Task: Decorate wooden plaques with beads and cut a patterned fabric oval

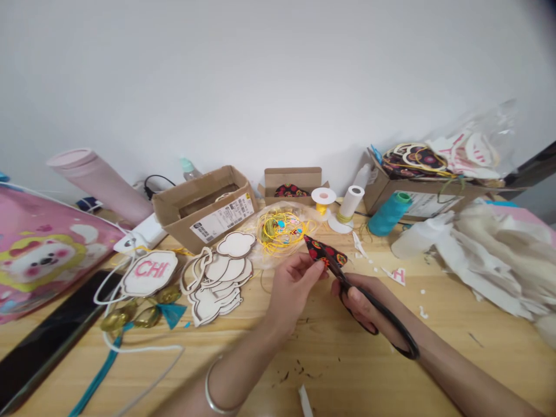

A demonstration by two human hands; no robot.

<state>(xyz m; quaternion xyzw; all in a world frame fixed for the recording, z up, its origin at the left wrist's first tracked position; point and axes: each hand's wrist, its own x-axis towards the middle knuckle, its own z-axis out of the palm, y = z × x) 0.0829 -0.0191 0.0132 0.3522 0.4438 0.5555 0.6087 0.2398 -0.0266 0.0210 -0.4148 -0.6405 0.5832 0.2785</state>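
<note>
Between thumb and fingers, my left hand [293, 284] pinches a small piece of dark patterned fabric [313, 250] with red and orange motifs. My right hand [369, 304] grips a pair of black-handled scissors [402, 333], whose blades lie against the fabric. How far the blades are apart is hard to make out. Just beyond the hands sits a tangle of yellow cord [278, 237] with small coloured bits on clear plastic. To the left lies a pile of white cloud-shaped cutouts [221, 278]. A cutout lettered CHI [150, 272] rests beside them.
Cardboard boxes stand along the wall at left [204, 217], middle and right [417, 200]. A teal thread cone [388, 214], a white spool [351, 202] and crumpled white cloth [486, 266] lie to the right. A white cable [147, 349] crosses the left side near a dark phone-like slab [56, 330].
</note>
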